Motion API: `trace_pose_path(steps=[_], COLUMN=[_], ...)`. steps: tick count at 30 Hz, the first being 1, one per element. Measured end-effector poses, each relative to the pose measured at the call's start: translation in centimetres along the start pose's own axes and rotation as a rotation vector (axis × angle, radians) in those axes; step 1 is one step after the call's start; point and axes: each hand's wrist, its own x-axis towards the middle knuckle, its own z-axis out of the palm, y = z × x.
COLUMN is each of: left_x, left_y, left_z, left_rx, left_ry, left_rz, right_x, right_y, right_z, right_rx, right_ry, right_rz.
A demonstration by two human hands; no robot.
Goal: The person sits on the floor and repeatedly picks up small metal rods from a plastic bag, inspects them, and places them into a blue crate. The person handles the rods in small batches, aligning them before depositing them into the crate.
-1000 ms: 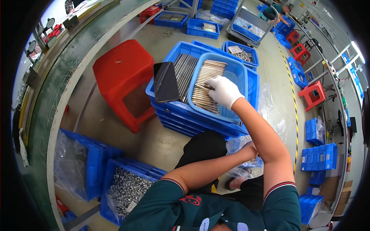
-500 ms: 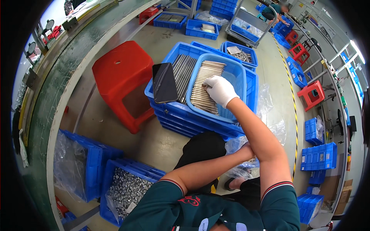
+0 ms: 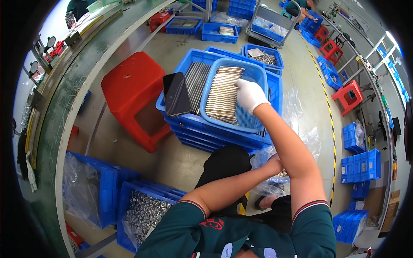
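My right hand (image 3: pixel 251 96), in a white glove, is above a light blue perforated basket (image 3: pixel 263 75). Its fingers are curled closed at the right ends of a row of slim metal rods (image 3: pixel 223 92); what they pinch, if anything, is hidden. The basket rests on a larger blue crate (image 3: pixel 189 60) holding darker metal rods (image 3: pixel 200 81). A black phone (image 3: pixel 176 94) lies across that crate's left rim. My left hand (image 3: pixel 274 165) reaches under my right forearm, beside a clear plastic bag (image 3: pixel 266 189) with thin rods in it. Its fingers are out of sight.
A red stool (image 3: pixel 133 81) stands left of the stacked crates. At lower left, a blue bin holds many small metal parts (image 3: pixel 144 213). A green-topped bench (image 3: pixel 69 116) runs along the left. Behind are a blue bin of rods (image 3: pixel 266 58) and a trolley (image 3: pixel 271 28).
My right hand has drawn back to the right, off the rods' middle toward their right ends. The view has shifted slightly. My left arm stays crossed under the right.
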Motion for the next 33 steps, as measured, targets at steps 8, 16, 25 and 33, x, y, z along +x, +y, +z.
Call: trace_pose_path(steps=[8, 16, 25, 33], left_x=[1.1, -0.4, -0.5, 0.8], left_y=[-1.5, 0.9, -0.1, -0.9], left_z=[0.0, -0.4, -0.3, 0.4], left_rx=[0.05, 0.193, 0.266, 0.408], left_ry=[-0.033, -0.072, -0.087, -0.21], left_rz=[0.176, -0.011, -0.148, 0.123], right_x=[0.2, -1.2, -2.5, -4.5], right_y=[2.5, -0.1, -1.1, 0.6], right_z=[1.3, 0.2, 0.6, -1.9], right_rx=[0.303, 0.184, 0.187, 0.2], right_ry=[-0.012, 0.016, 0.062, 0.159], right_rz=[0.063, 0.061, -0.073, -0.191])
